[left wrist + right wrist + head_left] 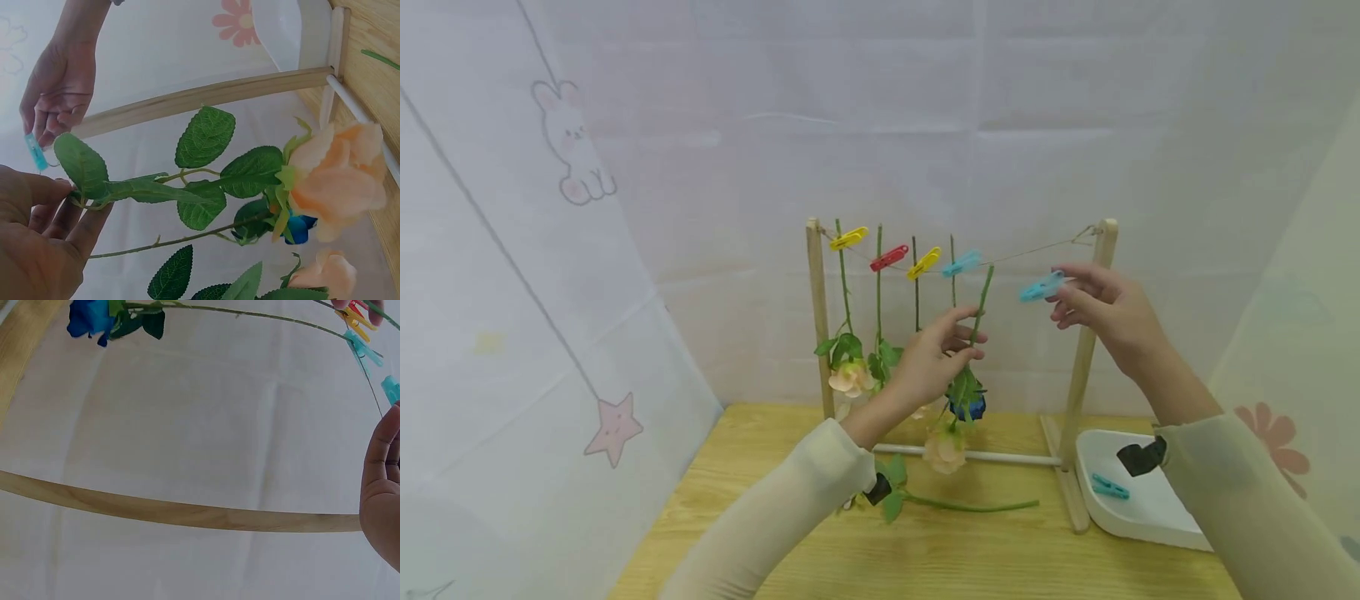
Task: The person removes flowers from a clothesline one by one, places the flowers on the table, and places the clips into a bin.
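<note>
My left hand [951,342] pinches the green stem [981,300] of a peach rose [945,450], which hangs head down just under the string [1037,247] of a small wooden rack [817,317]. My right hand [1075,300] pinches a light blue clothespin [1041,287] beside the stem's top end, a little below the string. In the left wrist view my left hand's fingers [75,212] grip the stem near its leaves [203,134], with the peach rose [331,181] beyond. The right wrist view shows my right hand [381,487] and the clothespin [392,387] at the frame edge.
Several flowers hang from the string on yellow, red and blue pegs, among them a blue rose [967,408]. Another flower stem [970,506] lies on the wooden table [775,500]. A white tray [1150,517] at the right holds a teal clothespin [1108,487]. White cloth walls surround the table.
</note>
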{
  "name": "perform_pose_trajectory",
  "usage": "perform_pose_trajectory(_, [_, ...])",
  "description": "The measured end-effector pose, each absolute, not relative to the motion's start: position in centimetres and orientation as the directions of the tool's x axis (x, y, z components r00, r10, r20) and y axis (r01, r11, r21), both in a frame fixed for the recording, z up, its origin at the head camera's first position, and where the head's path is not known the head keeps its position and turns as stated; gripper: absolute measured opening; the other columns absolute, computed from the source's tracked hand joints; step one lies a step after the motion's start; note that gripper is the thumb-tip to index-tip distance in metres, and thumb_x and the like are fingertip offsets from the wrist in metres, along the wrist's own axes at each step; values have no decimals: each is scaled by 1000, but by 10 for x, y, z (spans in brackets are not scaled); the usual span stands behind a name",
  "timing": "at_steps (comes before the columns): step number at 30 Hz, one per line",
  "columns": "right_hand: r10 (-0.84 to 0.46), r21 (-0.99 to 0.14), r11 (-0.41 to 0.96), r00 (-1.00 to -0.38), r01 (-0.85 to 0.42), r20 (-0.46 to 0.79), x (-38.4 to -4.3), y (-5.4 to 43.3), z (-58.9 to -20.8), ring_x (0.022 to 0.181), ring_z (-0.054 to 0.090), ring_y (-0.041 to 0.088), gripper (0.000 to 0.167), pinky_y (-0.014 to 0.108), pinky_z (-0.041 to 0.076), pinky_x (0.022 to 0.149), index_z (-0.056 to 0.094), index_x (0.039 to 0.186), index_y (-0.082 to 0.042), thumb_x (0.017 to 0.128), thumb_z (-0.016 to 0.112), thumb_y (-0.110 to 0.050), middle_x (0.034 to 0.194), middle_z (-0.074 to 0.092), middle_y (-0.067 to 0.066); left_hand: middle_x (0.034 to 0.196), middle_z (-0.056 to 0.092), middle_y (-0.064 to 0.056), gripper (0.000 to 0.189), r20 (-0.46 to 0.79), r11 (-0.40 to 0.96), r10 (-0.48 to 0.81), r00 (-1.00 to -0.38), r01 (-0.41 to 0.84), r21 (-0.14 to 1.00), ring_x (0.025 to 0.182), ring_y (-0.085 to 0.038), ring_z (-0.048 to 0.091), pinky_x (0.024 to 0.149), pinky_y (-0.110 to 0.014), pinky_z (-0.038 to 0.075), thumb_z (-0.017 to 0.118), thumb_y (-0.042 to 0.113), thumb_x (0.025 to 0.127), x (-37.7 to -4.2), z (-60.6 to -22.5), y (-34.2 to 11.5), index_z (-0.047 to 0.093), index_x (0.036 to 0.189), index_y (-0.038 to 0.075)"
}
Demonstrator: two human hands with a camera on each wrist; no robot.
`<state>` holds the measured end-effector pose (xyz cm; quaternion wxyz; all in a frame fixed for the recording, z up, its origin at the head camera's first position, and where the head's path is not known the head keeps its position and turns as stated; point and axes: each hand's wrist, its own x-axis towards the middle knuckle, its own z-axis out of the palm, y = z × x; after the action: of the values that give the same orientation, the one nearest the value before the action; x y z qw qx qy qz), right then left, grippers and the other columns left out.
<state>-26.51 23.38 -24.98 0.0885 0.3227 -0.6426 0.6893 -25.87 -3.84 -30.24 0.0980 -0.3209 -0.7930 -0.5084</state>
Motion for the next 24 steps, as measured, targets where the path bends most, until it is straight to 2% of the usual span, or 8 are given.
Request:
perform_pose_trajectory(4, [-297,-825,-189,-770,-533,565,-263,237,-257,76,71,16,30,27,61,69,64,129,0,100,56,6,92,76,4,121,71,-8,54,487,285,423,-764,623,728,100,-14,72,71,-21,57,61,2,100,-253,-304,-42,47,150,17])
perform_pose_trajectory(10, [-292,-827,-181,-774,-532,562,-260,242,-268,76,71,15,30,26,60,69,66,126,-4,100,54,7,92,75,4,122,72,-9,54,537,303,430,-726,676,671,100,-19,73,57,-19,51,62,0,99,-247,-307,-50,48,149,14])
perform_pose_trajectory(15, [-278,-817,-187,-768,-546,577,-256,248,-278,77,71,15,31,26,60,70,64,129,0,101,52,8,92,75,5,124,71,-14,57,576,293,455,-679,725,623,102,-24,74,62,-18,55,62,-3,98,-243,-312,-58,47,150,13])
perform_pose_trajectory(22, [-267,-807,-222,-762,-547,590,-251,260,-293,80,71,16,32,26,60,72,59,132,6,102,48,10,96,76,6,126,70,-13,58,583,337,474,-660,747,573,104,-26,73,49,-17,41,62,-3,98,-236,-318,-69,47,151,16])
perform_pose_trajectory(24, [-265,-806,-236,-763,-542,590,-249,266,-298,81,71,16,32,26,60,72,58,132,7,102,48,10,97,76,7,126,70,-12,58,586,340,479,-654,753,563,105,-26,73,55,-14,47,62,-2,98,-236,-320,-71,47,151,16])
